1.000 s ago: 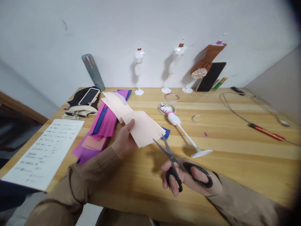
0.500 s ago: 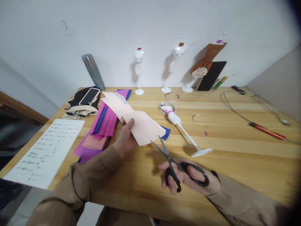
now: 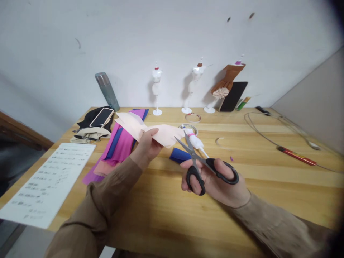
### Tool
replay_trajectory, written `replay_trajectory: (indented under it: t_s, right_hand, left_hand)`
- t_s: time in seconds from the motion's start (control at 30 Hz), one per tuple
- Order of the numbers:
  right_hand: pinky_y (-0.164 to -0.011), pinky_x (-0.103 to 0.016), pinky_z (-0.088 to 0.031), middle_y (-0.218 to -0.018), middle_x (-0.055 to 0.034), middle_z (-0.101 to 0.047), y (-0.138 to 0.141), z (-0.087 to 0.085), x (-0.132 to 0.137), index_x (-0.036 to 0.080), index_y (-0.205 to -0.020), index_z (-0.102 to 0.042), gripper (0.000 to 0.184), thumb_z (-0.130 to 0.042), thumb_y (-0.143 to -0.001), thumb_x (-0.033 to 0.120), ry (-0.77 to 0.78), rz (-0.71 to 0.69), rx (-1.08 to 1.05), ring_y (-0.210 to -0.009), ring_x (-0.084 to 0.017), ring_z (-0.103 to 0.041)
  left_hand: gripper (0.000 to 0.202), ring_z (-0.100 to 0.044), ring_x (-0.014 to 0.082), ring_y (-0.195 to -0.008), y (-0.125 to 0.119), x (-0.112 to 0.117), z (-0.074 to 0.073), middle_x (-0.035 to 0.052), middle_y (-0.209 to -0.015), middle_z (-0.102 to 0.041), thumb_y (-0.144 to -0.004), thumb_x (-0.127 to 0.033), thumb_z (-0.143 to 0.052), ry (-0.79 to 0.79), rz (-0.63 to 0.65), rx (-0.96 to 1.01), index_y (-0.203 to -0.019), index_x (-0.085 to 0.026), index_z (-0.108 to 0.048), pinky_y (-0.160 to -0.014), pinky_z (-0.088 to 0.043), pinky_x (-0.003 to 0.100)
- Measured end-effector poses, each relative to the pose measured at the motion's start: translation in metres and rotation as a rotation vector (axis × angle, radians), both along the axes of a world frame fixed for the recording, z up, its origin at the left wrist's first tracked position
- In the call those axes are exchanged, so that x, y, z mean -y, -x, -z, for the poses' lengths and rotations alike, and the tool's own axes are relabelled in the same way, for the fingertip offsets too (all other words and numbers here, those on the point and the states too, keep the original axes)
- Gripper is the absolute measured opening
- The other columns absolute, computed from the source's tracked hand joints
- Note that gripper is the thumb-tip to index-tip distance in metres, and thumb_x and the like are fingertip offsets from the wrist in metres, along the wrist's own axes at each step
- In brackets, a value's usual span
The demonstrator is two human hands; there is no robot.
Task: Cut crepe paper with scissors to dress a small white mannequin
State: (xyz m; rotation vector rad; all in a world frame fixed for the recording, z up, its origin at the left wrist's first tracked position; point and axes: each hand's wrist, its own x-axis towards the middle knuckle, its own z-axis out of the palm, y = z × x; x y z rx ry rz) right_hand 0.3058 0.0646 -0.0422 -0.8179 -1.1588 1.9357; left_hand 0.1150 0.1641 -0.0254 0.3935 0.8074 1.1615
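My left hand (image 3: 147, 147) pinches a sheet of pale peach paper (image 3: 163, 133) and holds it up over the wooden table (image 3: 268, 172). My right hand (image 3: 215, 181) grips black-handled scissors (image 3: 200, 161) through their loops. The blades are parted and point up-left at the paper's right edge. A blue paper piece (image 3: 178, 154) lies under the scissors. Behind the blades, a small white mannequin (image 3: 195, 142) lies on its side, partly hidden.
A stack of pink, magenta and blue paper (image 3: 119, 143) lies left of my hand. A printed sheet (image 3: 45, 182) sits at the left edge. A phone (image 3: 101, 117) rests on dark cloth beside a bottle (image 3: 106, 91). Three mannequin stands (image 3: 156, 87) line the wall. A cable and red tool (image 3: 295, 156) lie right.
Both hands rose and moved away from me. The scissors closed in on the paper's right edge. The view tilted up, showing more wall.
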Motion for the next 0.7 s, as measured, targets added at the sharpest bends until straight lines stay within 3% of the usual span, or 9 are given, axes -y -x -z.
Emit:
replay_trajectory:
  t_s: [0.13,0.43,0.7]
  right_hand:
    - [-0.075,-0.043,-0.048,-0.059,-0.0055,-0.061,0.004,0.004,0.002,0.019,-0.104,-0.071,0.074,-0.056,-0.069,0.083,0.008,-0.098,-0.025,-0.073,-0.028,-0.065]
    - [-0.076,-0.041,-0.047,-0.064,-0.0069,-0.065,0.001,0.014,0.005,0.018,-0.114,-0.070,0.068,-0.058,-0.078,0.075,0.017,-0.137,-0.130,-0.078,-0.029,-0.067]
    - [-0.076,-0.040,-0.049,-0.058,-0.0043,-0.063,0.001,0.014,0.007,0.021,-0.105,-0.073,0.061,-0.061,-0.076,0.073,0.024,0.022,-0.181,-0.071,-0.025,-0.064]
  left_hand:
    - [0.041,-0.069,0.0254,-0.093,0.003,-0.005,-0.002,0.0153,-0.097,-0.073,-0.092,-0.016,-0.042,0.063,-0.039,0.010,-0.128,-0.002,-0.057,-0.086,-0.054,0.036]
    - [0.039,-0.070,0.0252,-0.088,0.004,-0.006,-0.003,0.0148,-0.090,-0.073,-0.093,-0.019,-0.042,0.068,-0.029,-0.019,-0.122,-0.001,-0.061,-0.085,-0.055,0.036]
    - [0.043,-0.069,0.0262,-0.091,0.006,-0.003,0.000,0.0178,-0.097,-0.073,-0.091,-0.018,-0.043,0.031,-0.010,-0.005,-0.127,0.001,-0.057,-0.090,-0.053,0.037]
